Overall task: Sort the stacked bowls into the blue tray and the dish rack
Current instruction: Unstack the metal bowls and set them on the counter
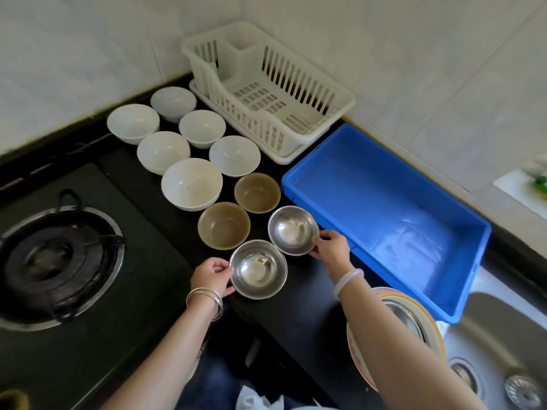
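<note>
Two steel bowls stand on the black counter. My left hand (211, 276) grips the rim of the nearer steel bowl (258, 269). My right hand (331, 250) holds the edge of the farther steel bowl (293, 230). Behind them sit two brown bowls (224, 225) (257, 192). Several white bowls (191, 184) stand in two rows farther back. The blue tray (461, 309) lies empty to the right. The white dish rack (343, 99) stands empty in the back corner.
A gas stove burner (56, 261) fills the left side. A steel sink (503, 350) is at the lower right, with a stack of plates and a pot (414, 318) beside it under my right forearm. Tiled walls close the back and right.
</note>
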Tool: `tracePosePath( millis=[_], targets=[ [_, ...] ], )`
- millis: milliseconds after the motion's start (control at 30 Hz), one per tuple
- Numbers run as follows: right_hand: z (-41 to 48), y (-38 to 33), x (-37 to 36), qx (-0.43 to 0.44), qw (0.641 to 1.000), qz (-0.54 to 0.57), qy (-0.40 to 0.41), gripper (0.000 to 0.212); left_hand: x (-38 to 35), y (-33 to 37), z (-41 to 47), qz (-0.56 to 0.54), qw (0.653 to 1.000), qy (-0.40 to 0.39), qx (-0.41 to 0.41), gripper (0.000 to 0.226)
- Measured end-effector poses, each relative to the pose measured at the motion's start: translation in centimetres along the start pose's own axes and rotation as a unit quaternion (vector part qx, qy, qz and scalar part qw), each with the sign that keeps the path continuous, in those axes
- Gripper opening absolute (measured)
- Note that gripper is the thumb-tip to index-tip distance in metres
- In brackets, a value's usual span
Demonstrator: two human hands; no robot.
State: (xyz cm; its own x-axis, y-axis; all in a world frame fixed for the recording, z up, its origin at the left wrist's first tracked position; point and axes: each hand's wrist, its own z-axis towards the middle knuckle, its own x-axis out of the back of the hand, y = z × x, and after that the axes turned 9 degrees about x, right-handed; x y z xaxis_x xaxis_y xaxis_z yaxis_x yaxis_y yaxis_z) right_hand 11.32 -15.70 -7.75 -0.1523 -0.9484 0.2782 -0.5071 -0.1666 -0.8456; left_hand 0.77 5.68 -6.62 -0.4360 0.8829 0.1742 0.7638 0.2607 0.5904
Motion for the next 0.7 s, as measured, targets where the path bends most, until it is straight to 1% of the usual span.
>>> tracePosePath(
  millis=[467,700],
  targets=[
    [0.31,0.42,-0.48,-0.006,1.0,0.027,-0.007,0.014,0.28,-0.03,0.85,0.041,0.998,0.027,-0.03,0.015],
    [-0.04,0.36,-0.2,-0.014,0.999,0.016,-0.033,0.022,0.16,-0.06,0.77,0.055,0.996,0.049,-0.054,0.013]
  ],
)
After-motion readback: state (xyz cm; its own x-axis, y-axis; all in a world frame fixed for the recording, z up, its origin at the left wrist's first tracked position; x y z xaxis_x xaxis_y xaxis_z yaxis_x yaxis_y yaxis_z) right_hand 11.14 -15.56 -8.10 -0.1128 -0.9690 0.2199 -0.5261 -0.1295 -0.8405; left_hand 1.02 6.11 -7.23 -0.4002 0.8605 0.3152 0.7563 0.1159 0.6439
